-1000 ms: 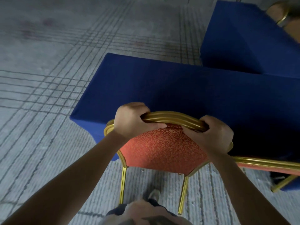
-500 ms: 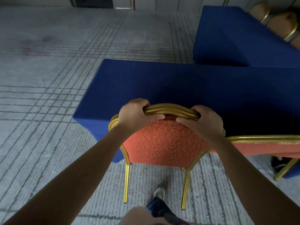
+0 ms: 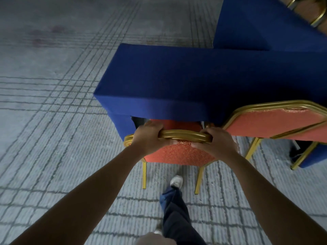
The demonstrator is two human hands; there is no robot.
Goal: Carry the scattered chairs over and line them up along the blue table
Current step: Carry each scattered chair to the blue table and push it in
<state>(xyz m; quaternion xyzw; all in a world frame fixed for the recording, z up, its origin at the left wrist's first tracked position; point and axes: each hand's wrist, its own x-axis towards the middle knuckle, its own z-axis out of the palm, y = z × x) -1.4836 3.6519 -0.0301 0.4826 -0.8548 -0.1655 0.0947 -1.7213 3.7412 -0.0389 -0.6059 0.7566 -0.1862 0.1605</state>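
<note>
Gold-framed chair point(image 3: 178, 152) at the blue tabletop point(image 3: 194, 82), gripped in both hands.

I had my left hand point(image 3: 148, 137) and right hand point(image 3: 215, 140) curled round the backrest's top rail. The red seat was under the cloth edge near the tabletop's left end, and I could not tell whether the legs bore on the carpet point(image 3: 53, 121). I judged this the placing step. Next I needed to square it with the neighbouring chair point(image 3: 274, 124) just to its right, let go, and fetch another. That neighbour's back stood close by my right hand, so a sideways slide risked a knock. My foot point(image 3: 177, 181) was just behind the rear legs. A second blue table point(image 3: 256, 27) and more chair backs point(image 3: 316, 16) lay beyond.
</note>
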